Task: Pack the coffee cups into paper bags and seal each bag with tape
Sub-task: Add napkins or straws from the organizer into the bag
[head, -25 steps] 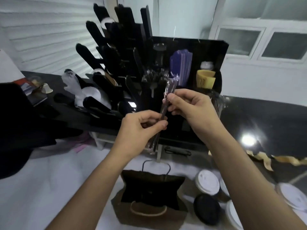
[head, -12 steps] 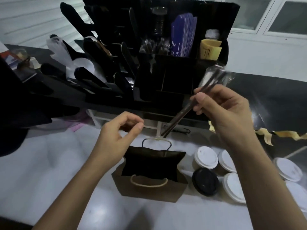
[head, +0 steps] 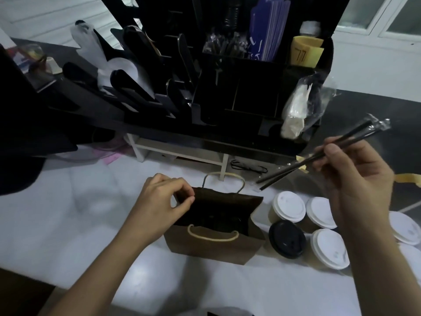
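An open brown paper bag (head: pixel 211 249) with cord handles stands on the white counter in front of me. My left hand (head: pixel 159 201) pinches the bag's far left rim. Up at the right, my right hand (head: pixel 355 179) holds two black straws (head: pixel 319 156) in clear wrappers, their lower ends pointing down-left above the bag's right side. Right of the bag stand several lidded coffee cups: white lids (head: pixel 288 206) and one black lid (head: pixel 287 238). The bag's inside is dark, and I cannot tell what it holds.
A black organiser rack (head: pixel 250 87) with straws, purple sleeves and lids fills the back. A clear bag of white items (head: pixel 298 110) leans on its right end. Strips of yellowish tape (head: pixel 407 179) lie on the dark counter at far right. White counter (head: pixel 68 224) spreads left.
My left hand let go of the straws and dropped to the bag's rim. My right hand carried the straws right and down. My view tilted down toward the bag and cups.
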Demonstrator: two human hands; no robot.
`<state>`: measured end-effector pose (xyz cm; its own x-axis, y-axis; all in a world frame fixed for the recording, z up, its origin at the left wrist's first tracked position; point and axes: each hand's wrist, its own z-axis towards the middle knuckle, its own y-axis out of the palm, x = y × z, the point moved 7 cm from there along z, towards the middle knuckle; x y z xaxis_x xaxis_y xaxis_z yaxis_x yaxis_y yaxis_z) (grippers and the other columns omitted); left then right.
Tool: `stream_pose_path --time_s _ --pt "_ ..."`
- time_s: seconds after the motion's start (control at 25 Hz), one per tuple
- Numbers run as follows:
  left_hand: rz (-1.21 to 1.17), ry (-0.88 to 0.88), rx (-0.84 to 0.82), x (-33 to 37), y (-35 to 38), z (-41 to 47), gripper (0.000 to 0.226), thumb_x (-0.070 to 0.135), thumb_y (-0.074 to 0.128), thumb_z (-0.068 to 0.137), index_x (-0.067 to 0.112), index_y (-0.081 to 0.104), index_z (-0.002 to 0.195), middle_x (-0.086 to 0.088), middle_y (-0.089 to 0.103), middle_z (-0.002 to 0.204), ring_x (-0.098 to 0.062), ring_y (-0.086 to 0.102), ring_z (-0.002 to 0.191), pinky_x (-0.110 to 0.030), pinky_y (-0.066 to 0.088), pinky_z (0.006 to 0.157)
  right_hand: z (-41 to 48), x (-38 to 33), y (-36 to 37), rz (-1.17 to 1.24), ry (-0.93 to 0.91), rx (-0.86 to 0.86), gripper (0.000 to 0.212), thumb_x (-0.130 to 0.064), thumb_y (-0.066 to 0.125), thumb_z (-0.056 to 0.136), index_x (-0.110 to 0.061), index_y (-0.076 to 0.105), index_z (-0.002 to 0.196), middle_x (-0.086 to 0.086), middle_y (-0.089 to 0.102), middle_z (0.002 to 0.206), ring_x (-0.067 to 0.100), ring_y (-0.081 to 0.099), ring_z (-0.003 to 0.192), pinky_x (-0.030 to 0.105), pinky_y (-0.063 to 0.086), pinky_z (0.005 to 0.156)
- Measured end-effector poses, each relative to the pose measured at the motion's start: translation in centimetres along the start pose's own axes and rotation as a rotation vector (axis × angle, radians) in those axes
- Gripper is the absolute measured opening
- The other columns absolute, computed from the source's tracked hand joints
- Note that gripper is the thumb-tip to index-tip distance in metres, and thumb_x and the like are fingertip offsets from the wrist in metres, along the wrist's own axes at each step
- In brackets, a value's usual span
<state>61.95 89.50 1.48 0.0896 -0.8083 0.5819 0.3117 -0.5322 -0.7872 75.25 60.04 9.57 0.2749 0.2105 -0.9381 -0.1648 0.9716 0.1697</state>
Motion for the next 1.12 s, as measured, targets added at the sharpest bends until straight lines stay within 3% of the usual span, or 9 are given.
stream_pose_path --time_s 0.16,0.28,0.4,0.52,0.6,0.76,0.92,1.0,1.12 --pt "0.118 0.051 -0.001 -0.3 0.6 0.1 0.019 0.026 0.080 0.079 0.036 0.068 0.089 0.028 0.058 0.090 -0.012 0.047 0.108 -0.032 0.037 0.092 -0.9 0.1 -1.6 -0.033 -0.020 0.107 0.022 -0.007 0.064 0.096 -0.025 0.075 0.091 -0.003 0.072 0.080 0.013 0.063 0.068 0.025 0.054 0.075" --pt "0.182 0.069 0.000 -0.5 0.8 0.2 0.021 0.030 0.082 0.076 0.034 0.068 0.091 0.020 0.067 0.096 -0.013 0.048 0.120 -0.034 0.031 0.104 -2.0 0.4 -1.0 -0.055 0.020 0.060 0.007 -0.022 0.072 0.085 -0.023 0.076 0.091 0.001 0.073 0.084 0.016 0.066 0.071 0.025 0.055 0.077" --pt "0.255 0.065 -0.021 -1.2 1.3 0.1 0.026 0.039 0.081 0.075 0.035 0.067 0.096 0.020 0.069 0.102 -0.017 0.044 0.132 -0.036 0.023 0.114 -3.2 0.6 0.1 -0.111 0.026 0.006 0.017 -0.034 0.074 0.077 -0.024 0.077 0.091 0.003 0.073 0.085 0.020 0.067 0.073 0.028 0.056 0.079" --pt "0.222 0.017 -0.103 -2.0 1.7 0.1 0.035 0.047 0.077 0.077 0.038 0.065 0.109 0.022 0.064 0.118 -0.013 0.034 0.141 -0.035 0.018 0.118 -3.8 0.1 1.3 -0.131 -0.027 -0.029 0.012 -0.030 0.073 0.080 -0.025 0.077 0.091 0.003 0.073 0.081 0.022 0.067 0.072 0.032 0.057 0.078" --pt "0.162 -0.012 -0.179 -2.3 2.0 0.1 0.046 0.049 0.075 0.079 0.039 0.060 0.121 0.023 0.057 0.127 -0.010 0.031 0.140 -0.034 0.023 0.117 -4.1 0.2 2.2 -0.169 -0.064 -0.068 0.011 -0.020 0.072 0.082 -0.020 0.075 0.092 0.002 0.074 0.082 0.019 0.069 0.071 0.028 0.057 0.075" --pt "0.038 -0.016 -0.294 -2.4 2.6 -0.2 0.067 0.052 0.074 0.075 0.041 0.049 0.136 0.026 0.043 0.132 -0.005 0.035 0.128 -0.036 0.042 0.107 -5.0 1.8 5.4 -0.390 -0.168 -0.296 0.013 0.001 0.077 0.082 -0.007 0.074 0.092 -0.005 0.076 0.091 0.014 0.072 0.085 0.023 0.057 0.081" --pt "-0.003 -0.011 -0.330 -2.5 3.0 -0.5 0.086 0.052 0.079 0.070 0.045 0.037 0.145 0.027 0.034 0.136 -0.002 0.032 0.131 -0.031 0.040 0.109 -5.6 4.6 8.7 -0.711 -0.289 -0.581 0.021 -0.006 0.078 0.085 -0.017 0.077 0.102 -0.012 0.072 0.097 0.003 0.066 0.092 0.013 0.050 0.081" --pt "-0.021 -0.001 -0.325 -2.4 3.0 -0.5 0.093 0.053 0.079 0.067 0.047 0.033 0.147 0.028 0.033 0.139 -0.002 0.032 0.133 -0.032 0.040 0.110 -5.9 6.5 10.4 -0.852 -0.327 -0.700 0.022 -0.011 0.072 0.088 -0.023 0.074 0.107 -0.010 0.069 0.098 0.006 0.064 0.090 0.019 0.051 0.078" --pt "-0.035 0.008 -0.314 -2.3 3.1 -0.5 0.100 0.054 0.080 0.064 0.049 0.026 0.148 0.030 0.033 0.142 -0.003 0.032 0.135 -0.033 0.040 0.111 -6.3 9.4 12.9 -1.124 -0.376 -0.817 0.021 -0.016 0.062 0.093 -0.023 0.067 0.112 -0.001 0.065 0.099 0.024 0.066 0.087 0.039 0.055 0.071"
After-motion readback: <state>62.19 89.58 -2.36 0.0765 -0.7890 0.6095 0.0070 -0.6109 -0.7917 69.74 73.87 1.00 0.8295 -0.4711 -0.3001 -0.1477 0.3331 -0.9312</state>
